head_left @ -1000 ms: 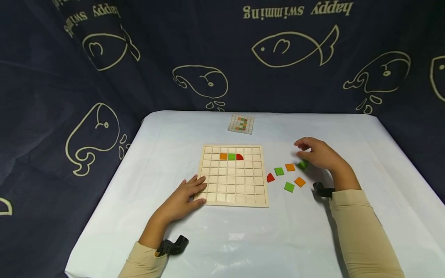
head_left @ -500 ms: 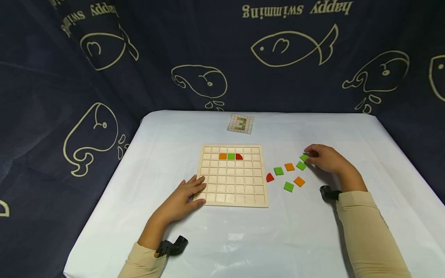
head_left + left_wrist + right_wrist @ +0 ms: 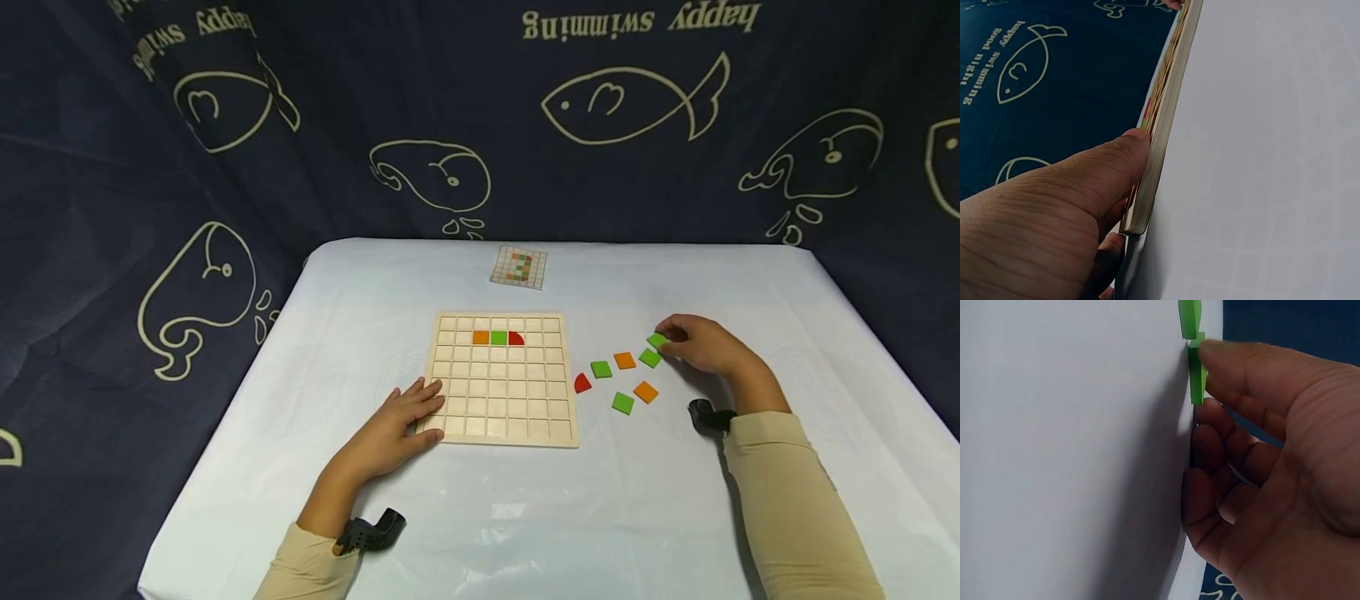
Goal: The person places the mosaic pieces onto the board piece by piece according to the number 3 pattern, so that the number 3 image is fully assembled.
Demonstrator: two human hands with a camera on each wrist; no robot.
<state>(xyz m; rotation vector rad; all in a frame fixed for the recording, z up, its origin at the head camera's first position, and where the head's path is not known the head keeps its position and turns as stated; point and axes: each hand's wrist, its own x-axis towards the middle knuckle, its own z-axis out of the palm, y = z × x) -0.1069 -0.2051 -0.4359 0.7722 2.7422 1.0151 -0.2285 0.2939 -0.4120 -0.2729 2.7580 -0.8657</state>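
Note:
My left hand (image 3: 393, 429) rests on the lower left corner of the wooden grid board (image 3: 498, 446), its fingers spread over the edge. In the left wrist view the thumb (image 3: 1124, 153) lies along the board's side. An orange square, a green square (image 3: 498, 337) and a red quarter-round piece (image 3: 516, 338) sit side by side in a row near the board's top. To the right of the board, my right hand (image 3: 701, 342) pinches a green square tile (image 3: 657, 341) at the table surface. Its thumb touches the tile's edge, with the other fingers curled.
Loose green tiles (image 3: 622, 403), orange tiles (image 3: 646, 392) and a red quarter-round piece (image 3: 582, 383) lie between the board and my right hand. A printed pattern card (image 3: 519, 267) lies behind the board on the white table (image 3: 480, 525). A dark fish-print cloth (image 3: 480, 108) hangs behind.
My right hand has moved slightly right and down onto the farthest green tile; its fingers have closed there. A second green tile beside it shows more clearly. My left hand stays in place.

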